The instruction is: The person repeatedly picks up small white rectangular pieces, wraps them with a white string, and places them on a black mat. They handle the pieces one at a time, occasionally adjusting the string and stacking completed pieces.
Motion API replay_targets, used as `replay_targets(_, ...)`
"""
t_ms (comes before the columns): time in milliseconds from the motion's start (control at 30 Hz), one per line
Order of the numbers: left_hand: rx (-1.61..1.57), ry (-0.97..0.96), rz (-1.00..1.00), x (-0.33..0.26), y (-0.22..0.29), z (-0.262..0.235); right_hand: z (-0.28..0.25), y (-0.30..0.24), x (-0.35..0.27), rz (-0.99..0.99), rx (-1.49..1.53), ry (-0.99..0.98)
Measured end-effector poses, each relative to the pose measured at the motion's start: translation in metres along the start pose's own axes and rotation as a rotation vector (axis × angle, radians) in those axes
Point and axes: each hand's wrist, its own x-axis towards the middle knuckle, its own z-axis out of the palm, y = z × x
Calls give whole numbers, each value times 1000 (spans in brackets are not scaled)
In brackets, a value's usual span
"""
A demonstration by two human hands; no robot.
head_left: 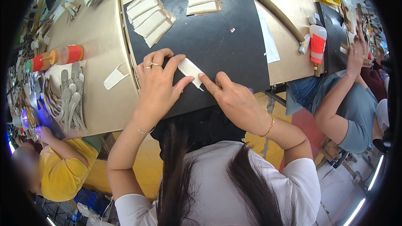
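A small off-white leather-like piece (191, 71), long and flat with one angled end, lies slanted on the black work mat (234, 54). My left hand (158, 81) grips its left side, index finger at the far end and thumb at the near end. My right hand (236, 98) presses its right edge with the index finger; the other fingers curl under and the thumb is hidden. A thin strand or sliver sticks out at the piece's near end. Farther up the mat, similar pieces lie overlapped in a left stack (151, 16) and a right stack (203, 0).
A loose white piece (114, 77), glue bottles (69, 54) and a bundle of grey straps (73, 96) are on the left. To the right lie a curved strip (278, 14) and a red-and-white bottle (318, 42). Co-workers (349, 104) sit at both sides.
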Motion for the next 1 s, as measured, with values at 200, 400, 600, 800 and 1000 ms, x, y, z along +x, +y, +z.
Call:
replay_targets(200, 4, -21, -33, 8, 4, -1, 3, 0, 9, 28, -52, 4)
replay_targets(400, -65, -41, -77, 11, 7, -1, 1, 3, 13, -10, -164, 32)
replay_targets(600, -191, -62, -126, 9, 11, 2, -19, 14, 6, 289, 48, 53)
replay_targets(800, -856, -125, -459, 4, 11, -9, -14, 11, 2, 262, 195, 210)
replay_targets(1000, -954, 77, -370, -13, 15, -28, -28, 5, 10, 228, 563, 46)
